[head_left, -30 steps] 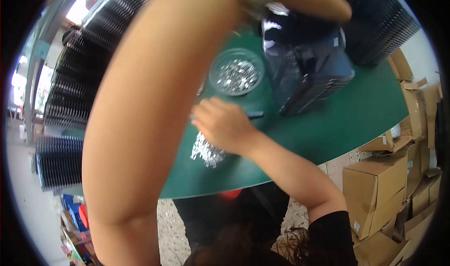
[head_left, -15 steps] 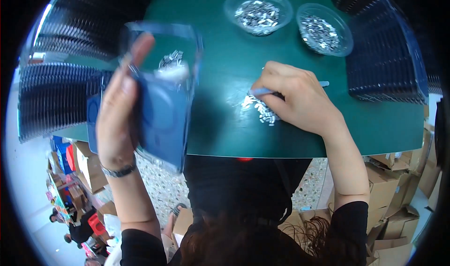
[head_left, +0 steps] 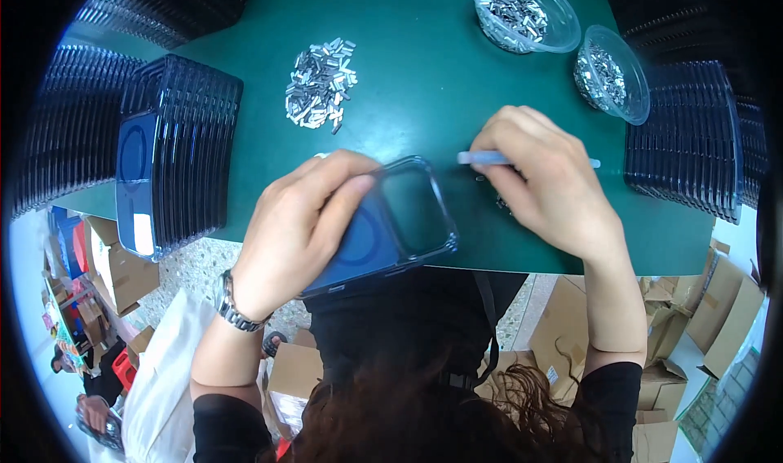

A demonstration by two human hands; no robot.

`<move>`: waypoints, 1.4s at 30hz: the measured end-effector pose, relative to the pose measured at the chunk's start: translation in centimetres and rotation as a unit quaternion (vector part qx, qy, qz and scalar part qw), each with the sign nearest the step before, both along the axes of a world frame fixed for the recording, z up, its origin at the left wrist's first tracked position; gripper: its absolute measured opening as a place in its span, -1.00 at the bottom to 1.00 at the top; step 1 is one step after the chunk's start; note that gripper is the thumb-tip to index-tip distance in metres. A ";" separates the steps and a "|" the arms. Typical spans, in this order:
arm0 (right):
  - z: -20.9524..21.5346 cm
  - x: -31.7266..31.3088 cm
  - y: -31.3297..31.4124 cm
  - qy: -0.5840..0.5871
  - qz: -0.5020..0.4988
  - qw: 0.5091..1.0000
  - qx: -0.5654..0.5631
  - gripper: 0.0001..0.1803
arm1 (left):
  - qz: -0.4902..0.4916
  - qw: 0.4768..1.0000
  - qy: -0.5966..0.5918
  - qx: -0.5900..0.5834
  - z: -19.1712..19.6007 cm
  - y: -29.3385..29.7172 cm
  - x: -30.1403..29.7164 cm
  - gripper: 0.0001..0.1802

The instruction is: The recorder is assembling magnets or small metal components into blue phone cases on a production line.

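My left hand [head_left: 302, 222] is closed on the edge of a phone case [head_left: 364, 239]. The case has a blue back with a ring on it, a wide window at one end and a clear rim. It is held tilted at the table's near edge. In my right hand [head_left: 559, 181] is a slim pale-blue stick, like a pen [head_left: 487, 158], its blunt tip pointing left toward the case with a gap between them. Under my right fingers lie a few small metal pieces [head_left: 502, 204], mostly hidden by the hand.
A heap of small metal pieces [head_left: 320, 84] lies on the green table [head_left: 400, 71]. Two clear bowls [head_left: 563, 35] [head_left: 639, 96] of such pieces stand at far right. Stacked cases [head_left: 196, 149] line the left side, with another stack [head_left: 681, 137] on the right. Cardboard boxes [head_left: 563, 324] stand below.
My left hand has brought the phone case rightward and turned it, close to the right hand. The right hand still holds the stick, now lifted off the small pieces. The view has shifted.
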State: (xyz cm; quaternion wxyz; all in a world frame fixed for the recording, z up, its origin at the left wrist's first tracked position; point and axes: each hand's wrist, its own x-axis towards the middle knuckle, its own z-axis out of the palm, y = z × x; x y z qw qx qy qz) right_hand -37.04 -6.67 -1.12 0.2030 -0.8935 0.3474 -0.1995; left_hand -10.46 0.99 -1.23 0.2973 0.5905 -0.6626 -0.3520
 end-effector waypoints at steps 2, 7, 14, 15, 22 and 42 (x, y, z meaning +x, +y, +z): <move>0.7 -0.1 -0.3 -0.008 -0.010 1.000 0.022 -0.91 | -0.049 0.998 -0.042 0.021 0.2 -0.6 -0.3 -0.82; 0.1 -0.8 -0.5 0.018 -0.018 0.999 0.042 -0.89 | -0.083 0.994 -0.050 0.048 0.0 -1.7 -0.8 -0.82; 0.9 0.4 0.3 -0.081 -0.063 0.989 0.111 -0.85 | -0.117 0.992 -0.024 0.047 -0.4 -2.4 -0.1 -0.82; 1.0 0.7 0.4 -0.073 -0.042 0.992 0.090 -0.85 | -0.118 0.992 -0.019 0.038 -0.4 -2.4 -0.1 -0.82; 0.2 1.9 0.4 -0.089 -0.009 0.993 0.077 -0.90 | -0.126 0.991 -0.016 0.039 -0.5 -2.7 -0.1 -0.81; 1.6 3.4 0.2 -0.055 -0.027 0.988 0.139 -0.92 | -0.143 0.983 0.024 0.114 0.1 -3.9 0.0 -0.78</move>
